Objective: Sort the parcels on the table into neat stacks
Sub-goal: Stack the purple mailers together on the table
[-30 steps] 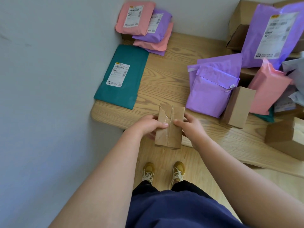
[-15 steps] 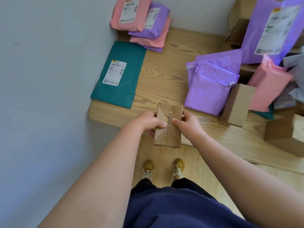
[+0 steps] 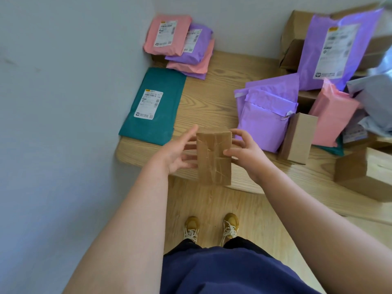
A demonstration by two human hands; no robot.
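Right hand pinches box; left hand is spread flat at its side, gripping nothing.
Box hangs upright over table near edge, partly past it. Risk: a one-hand pinch may slip and drop the box to the floor. Teal mailer lies at table's left end. Purple mailers slumped at table's right could slide if nudged.

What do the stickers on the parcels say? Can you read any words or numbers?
Label on the teal mailer: print and barcodes, too blurred to read.
Label on the pink mailer: too blurred to read.
Label on the small purple mailer: too blurred to read.
Label on the big purple mailer: too blurred to read.
On the brown box: no writing shows, only tape.
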